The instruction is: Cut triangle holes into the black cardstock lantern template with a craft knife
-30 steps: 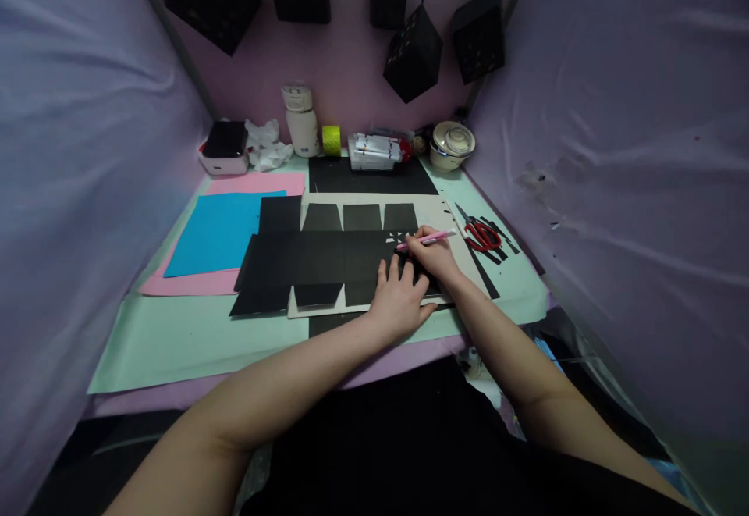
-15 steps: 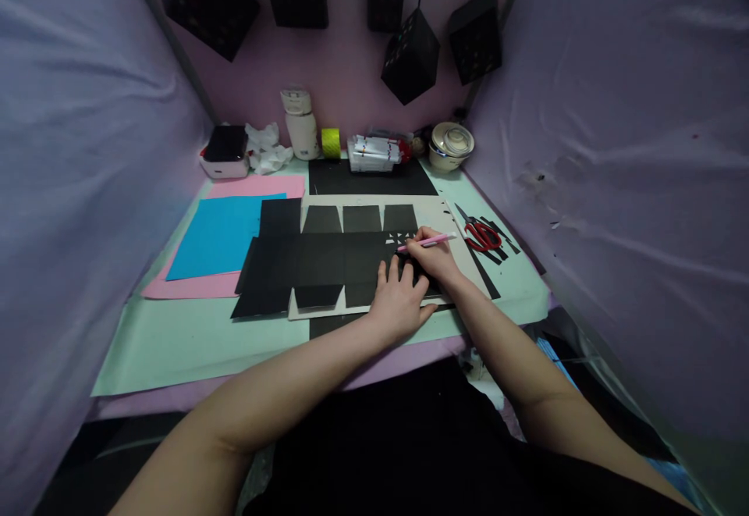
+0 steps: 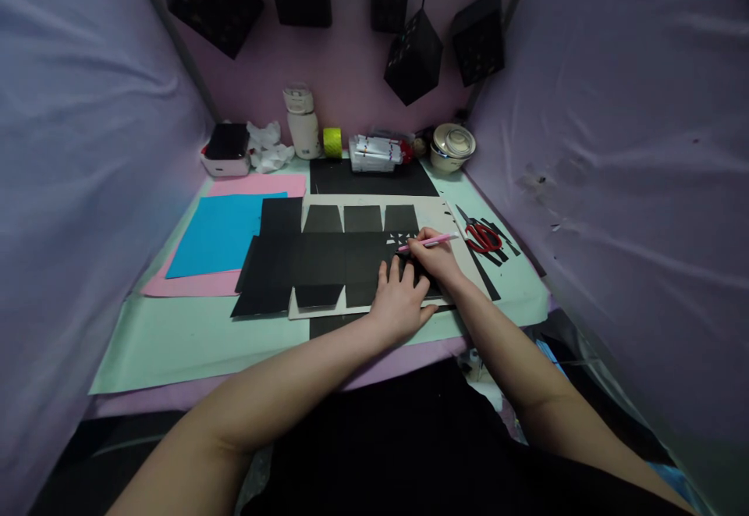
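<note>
My right hand grips a pink pen-like tool, its tip down on a black card cutout with side flaps. Close to that tip, several small cut openings show white through the card. My left hand lies with spread fingers on the card's right part, just below the right hand. A pale board lies beneath the card. Whether the tool's tip is a blade or a pen point is too small to tell.
Red-handled scissors lie among black scraps at the right. Blue paper rests on pink sheets at the left. Along the back stand a white bottle, yellow tape and a lidded bowl. Black boxes hang above.
The whole view has shifted very slightly. Both hands keep nearly the same places on the card, and the pink tool is still in my right hand.
</note>
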`<state>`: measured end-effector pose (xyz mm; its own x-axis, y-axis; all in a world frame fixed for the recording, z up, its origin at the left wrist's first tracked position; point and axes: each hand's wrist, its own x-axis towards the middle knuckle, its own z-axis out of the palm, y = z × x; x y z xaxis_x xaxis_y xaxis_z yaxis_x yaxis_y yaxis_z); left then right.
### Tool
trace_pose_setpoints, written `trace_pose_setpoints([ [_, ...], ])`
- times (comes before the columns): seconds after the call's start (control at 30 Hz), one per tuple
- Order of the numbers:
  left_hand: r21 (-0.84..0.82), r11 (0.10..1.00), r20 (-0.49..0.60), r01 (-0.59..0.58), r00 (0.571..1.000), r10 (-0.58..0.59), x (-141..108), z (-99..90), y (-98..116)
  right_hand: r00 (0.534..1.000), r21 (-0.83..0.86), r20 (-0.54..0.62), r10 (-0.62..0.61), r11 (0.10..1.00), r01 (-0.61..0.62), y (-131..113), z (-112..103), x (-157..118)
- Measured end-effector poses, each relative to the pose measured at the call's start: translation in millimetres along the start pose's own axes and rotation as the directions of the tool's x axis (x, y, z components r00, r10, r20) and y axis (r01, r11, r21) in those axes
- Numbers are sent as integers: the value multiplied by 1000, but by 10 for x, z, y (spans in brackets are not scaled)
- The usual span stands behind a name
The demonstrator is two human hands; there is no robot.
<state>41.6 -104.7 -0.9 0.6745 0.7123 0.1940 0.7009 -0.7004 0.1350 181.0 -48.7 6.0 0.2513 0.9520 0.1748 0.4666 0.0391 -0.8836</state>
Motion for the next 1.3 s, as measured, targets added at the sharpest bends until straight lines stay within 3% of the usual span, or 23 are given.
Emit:
trace_pose_setpoints([
  [1.3, 15, 1000, 0, 0, 1000, 0, 0, 2, 1, 1000, 12, -2, -14, 1000, 14, 26, 17, 15],
])
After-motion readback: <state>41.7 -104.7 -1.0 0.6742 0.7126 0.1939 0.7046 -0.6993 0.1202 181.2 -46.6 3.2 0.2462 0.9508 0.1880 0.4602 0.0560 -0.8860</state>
